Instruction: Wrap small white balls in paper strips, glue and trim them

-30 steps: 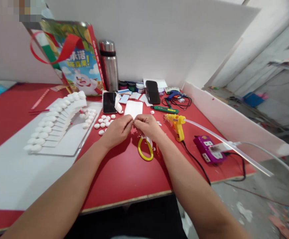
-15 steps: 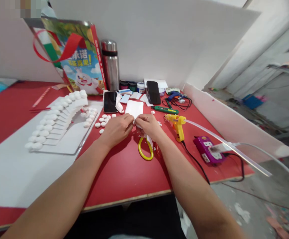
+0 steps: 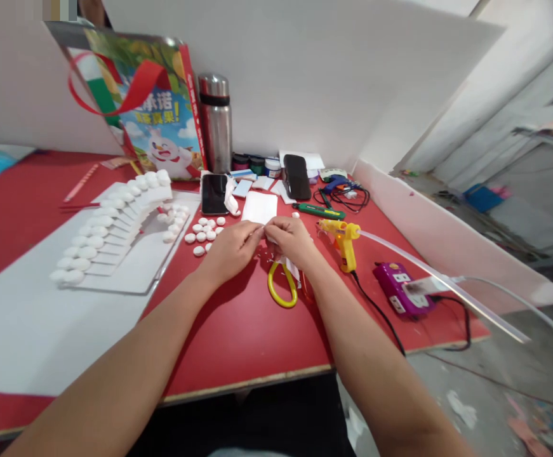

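The left hand (image 3: 234, 252) and right hand (image 3: 291, 242) meet above the middle of the table (image 3: 242, 343), well back from its front edge, probably for steady, close finger work. Each grip is pinched closed; what lies between the fingertips is too small to tell. Round white pieces (image 3: 199, 251) lie just beside the left hand, seemingly for easy picking. Yellow-handled scissors (image 3: 271, 293) lie below the right hand. Towards the table's right edge, the glue gun (image 3: 347, 251) lies near that hand, perhaps for quick reach.
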Action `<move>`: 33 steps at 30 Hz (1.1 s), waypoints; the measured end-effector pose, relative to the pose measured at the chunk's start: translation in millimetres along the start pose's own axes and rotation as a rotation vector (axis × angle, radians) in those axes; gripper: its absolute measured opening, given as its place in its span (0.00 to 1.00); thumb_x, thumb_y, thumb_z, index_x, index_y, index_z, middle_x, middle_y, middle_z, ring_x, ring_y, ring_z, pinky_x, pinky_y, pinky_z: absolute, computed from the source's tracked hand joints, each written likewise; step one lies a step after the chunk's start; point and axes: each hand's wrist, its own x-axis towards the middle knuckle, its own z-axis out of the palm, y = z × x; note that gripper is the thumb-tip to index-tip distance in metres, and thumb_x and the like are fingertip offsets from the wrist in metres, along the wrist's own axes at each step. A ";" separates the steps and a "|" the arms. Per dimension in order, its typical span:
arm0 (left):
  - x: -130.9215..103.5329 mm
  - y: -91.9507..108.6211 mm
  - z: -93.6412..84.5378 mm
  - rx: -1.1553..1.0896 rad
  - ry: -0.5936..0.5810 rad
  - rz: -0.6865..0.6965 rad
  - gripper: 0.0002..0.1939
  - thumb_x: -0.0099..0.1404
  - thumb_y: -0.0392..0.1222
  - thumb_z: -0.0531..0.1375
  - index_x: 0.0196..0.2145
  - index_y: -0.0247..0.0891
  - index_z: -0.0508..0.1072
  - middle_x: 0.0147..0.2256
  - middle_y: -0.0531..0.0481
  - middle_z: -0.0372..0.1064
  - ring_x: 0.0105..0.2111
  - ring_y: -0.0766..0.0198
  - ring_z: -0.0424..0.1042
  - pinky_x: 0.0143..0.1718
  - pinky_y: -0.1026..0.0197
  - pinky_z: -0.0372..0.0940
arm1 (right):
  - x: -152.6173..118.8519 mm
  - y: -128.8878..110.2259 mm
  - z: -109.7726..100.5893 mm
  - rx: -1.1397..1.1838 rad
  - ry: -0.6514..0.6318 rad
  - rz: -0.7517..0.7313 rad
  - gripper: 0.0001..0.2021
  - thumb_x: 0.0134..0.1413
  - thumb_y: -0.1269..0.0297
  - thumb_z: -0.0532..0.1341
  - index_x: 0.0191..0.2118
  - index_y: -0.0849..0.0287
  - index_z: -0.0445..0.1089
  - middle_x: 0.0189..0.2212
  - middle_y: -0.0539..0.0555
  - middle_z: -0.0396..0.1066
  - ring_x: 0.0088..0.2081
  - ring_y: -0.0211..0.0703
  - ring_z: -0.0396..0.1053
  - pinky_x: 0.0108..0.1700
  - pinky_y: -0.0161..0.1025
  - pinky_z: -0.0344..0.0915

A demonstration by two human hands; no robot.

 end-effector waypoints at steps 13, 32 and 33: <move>4.7 -7.7 -6.2 -1.058 -0.219 -0.756 0.15 0.64 0.47 0.58 0.24 0.36 0.70 0.20 0.47 0.66 0.15 0.70 0.59 0.13 0.67 0.43 | -5.3 2.8 -3.8 -0.429 -0.117 -0.397 0.11 0.62 0.66 0.55 0.29 0.59 0.68 0.22 0.46 0.65 0.25 0.34 0.60 0.30 0.34 0.53; 0.6 -1.7 -2.1 -0.350 0.092 -0.227 0.16 0.68 0.46 0.56 0.25 0.39 0.62 0.20 0.57 0.56 0.23 0.67 0.55 0.26 0.62 0.50 | -1.1 -4.4 3.4 0.276 -0.100 0.170 0.15 0.64 0.54 0.56 0.30 0.59 0.67 0.19 0.48 0.68 0.17 0.34 0.60 0.21 0.34 0.58; 0.4 -1.2 -1.8 -0.346 0.095 -0.220 0.16 0.69 0.46 0.56 0.25 0.39 0.61 0.21 0.57 0.55 0.23 0.67 0.55 0.26 0.61 0.50 | -0.7 -4.5 4.0 0.366 -0.087 0.209 0.13 0.63 0.55 0.58 0.31 0.59 0.67 0.19 0.48 0.68 0.16 0.33 0.59 0.20 0.33 0.57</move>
